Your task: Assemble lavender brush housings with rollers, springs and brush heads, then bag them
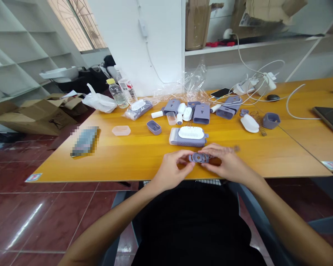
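Observation:
Near the table's front edge, my left hand [174,169] pinches the left end of a small purple-grey plastic part [199,157] with round and slotted openings. Thumb and fingers of my right hand [226,162] close on the part's right end. A thin metal coil spring [229,149], blurred, sticks out to the right past my right hand; how it is held is hidden. Just beyond my hands lies a purple-grey brush-like unit [189,142] with a white bristled pad [191,132] on top and a clear left end.
Behind are purple housings [201,113], white brush heads [187,113], a purple cup [154,127] and a clear tray [121,130]. To the right lie a white oval pad [249,123], loose springs [255,117] and a purple cap [271,120]. Bottles [118,94] and cables [248,98] stand farther back.

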A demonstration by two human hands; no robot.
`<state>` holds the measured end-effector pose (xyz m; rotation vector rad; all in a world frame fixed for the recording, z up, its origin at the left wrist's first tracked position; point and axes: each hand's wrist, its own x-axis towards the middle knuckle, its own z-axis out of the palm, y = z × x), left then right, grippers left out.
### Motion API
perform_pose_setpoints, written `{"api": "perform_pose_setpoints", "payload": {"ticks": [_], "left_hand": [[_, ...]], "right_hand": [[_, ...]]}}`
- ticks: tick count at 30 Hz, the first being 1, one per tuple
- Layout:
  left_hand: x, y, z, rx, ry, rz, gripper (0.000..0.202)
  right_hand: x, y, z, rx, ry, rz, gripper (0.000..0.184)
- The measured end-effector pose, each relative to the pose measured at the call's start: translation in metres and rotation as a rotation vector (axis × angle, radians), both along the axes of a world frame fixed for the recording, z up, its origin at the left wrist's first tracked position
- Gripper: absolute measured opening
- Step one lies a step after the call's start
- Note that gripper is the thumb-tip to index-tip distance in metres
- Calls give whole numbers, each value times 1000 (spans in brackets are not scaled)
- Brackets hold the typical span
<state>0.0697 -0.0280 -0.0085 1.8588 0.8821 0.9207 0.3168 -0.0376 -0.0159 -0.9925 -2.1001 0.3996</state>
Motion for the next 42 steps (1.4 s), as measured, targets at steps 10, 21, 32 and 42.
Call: {"api": "perform_pose_setpoints", "payload": {"ticks": [10, 21, 32, 42], "left_hand": [[-6, -3, 11, 344, 440, -100, 33], [-19, 34, 23, 344, 638, -131, 51], [-20, 24, 8, 526, 677, -115, 41], [-23, 22, 12, 544, 703, -178, 51]], "right_hand": [[33, 16, -10, -15, -336, -339, 31], [31, 27, -10, -56, -414, -434, 31], [28, 23, -11, 0, -451, -416, 35], [24, 17, -11, 47, -471, -355, 35]]}}
